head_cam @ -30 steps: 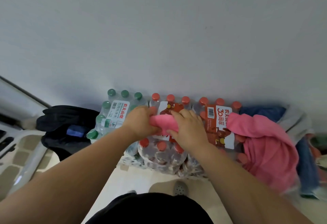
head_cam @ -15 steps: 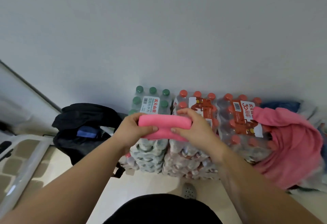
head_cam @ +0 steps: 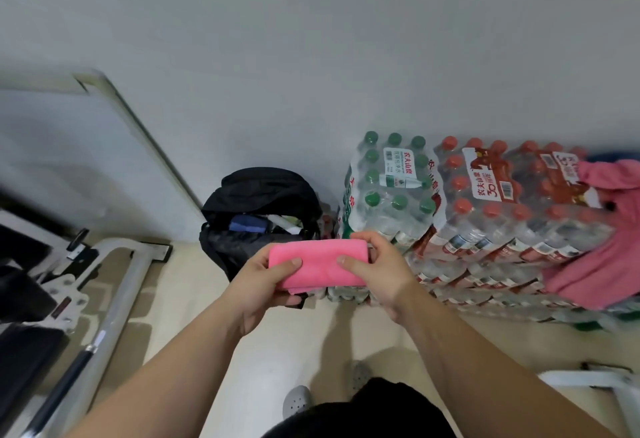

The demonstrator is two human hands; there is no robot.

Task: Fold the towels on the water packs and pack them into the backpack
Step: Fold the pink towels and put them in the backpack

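1. Pink towel [head_cam: 317, 264], folded into a compact bar, is hanging in mid-air between both hands, clear of the water packs [head_cam: 450, 216] and just in front of the open mouth of the backpack [head_cam: 259, 192].
2. The left hand [head_cam: 258, 285] is pinching the towel's left end, thumb pressing on top and fingers curling underneath. The right hand [head_cam: 377, 271] is gripping the right end, thumb on the near face and fingers wrapping over the far edge.
3. A second ago both hands were pressing this towel down on the red-capped packs [head_cam: 502, 202]. It is now lifted off them and travelling left, and the view is swinging with it, bringing the backpack toward the centre.
4. That shift is suggesting the folding of this towel is finished and the packing step is beginning.
5. The backpack is standing on the floor [head_cam: 194, 282] against the wall [head_cam: 311, 39], just beside the green-capped pack [head_cam: 391, 188]. Its top is gaping, and a blue item [head_cam: 247, 223] is showing inside.
6. A larger pink cloth [head_cam: 602, 264] is draping unfolded over the right end of the red-capped packs, so at least one more piece appears to be waiting and the task is looking only partly done.
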